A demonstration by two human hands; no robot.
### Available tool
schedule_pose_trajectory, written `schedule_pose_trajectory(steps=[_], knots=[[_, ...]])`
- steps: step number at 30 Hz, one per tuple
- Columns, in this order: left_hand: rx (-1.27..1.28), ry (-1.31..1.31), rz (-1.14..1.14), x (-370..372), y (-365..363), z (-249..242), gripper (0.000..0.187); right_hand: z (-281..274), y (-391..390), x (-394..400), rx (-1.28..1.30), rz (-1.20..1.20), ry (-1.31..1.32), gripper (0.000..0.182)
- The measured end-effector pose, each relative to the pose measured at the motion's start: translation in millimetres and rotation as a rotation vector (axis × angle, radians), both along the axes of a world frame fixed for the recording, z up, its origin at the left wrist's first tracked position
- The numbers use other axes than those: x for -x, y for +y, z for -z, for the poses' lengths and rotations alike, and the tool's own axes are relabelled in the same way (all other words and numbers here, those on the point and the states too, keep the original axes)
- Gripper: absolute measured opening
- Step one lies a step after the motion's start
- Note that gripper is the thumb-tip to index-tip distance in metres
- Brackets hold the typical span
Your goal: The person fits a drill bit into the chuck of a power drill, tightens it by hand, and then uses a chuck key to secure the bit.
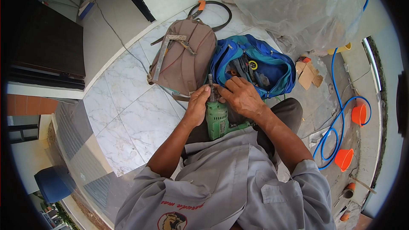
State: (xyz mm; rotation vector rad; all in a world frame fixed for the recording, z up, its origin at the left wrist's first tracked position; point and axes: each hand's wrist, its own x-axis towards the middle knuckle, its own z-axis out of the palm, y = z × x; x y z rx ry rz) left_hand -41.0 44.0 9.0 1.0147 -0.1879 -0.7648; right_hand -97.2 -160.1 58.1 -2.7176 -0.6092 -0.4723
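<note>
A green power drill (217,118) rests upright against my lap, its metal chuck and bit (210,79) pointing away from me. My left hand (198,104) is closed on the left side of the chuck, thumb and fingers pressed to it. From the other side, my right hand (242,98) has its fingers curled and pinched at the chuck. Whether a small key sits between those fingers cannot be made out. Just beyond my hands lies an opened blue bag (279,74) with tools inside. Beside it is a brown backpack (197,49) with a metal try square (161,59) on top.
White marble-look tiles (123,123) spread to the left, with a grey cable (111,29) across them. To the right are a looped blue hose (336,85), orange buckets (343,160) and torn cardboard (307,75). Clear plastic sheeting (294,12) hangs at the back.
</note>
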Motion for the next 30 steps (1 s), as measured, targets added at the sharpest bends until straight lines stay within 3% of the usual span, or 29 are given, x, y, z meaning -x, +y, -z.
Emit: schedule_pose_trajectory(steps=[9, 21, 30], knots=[[-0.225, -0.184, -0.060, -0.2, -9.8, 0.8, 0.025, 1.0, 1.3, -9.5, 0.024, 0.011, 0.138, 0.029], [-0.381, -0.339, -0.116, -6.2, -9.2, 27.6, 0.027, 18.6, 22.3, 1.9, -0.287, 0.156, 0.067, 0.036], [-0.319, -0.462, -0.047, 3.3, -9.8, -6.3, 0.024, -20.6, -9.2, -8.3, 0.067, -0.149, -0.086, 0.028]])
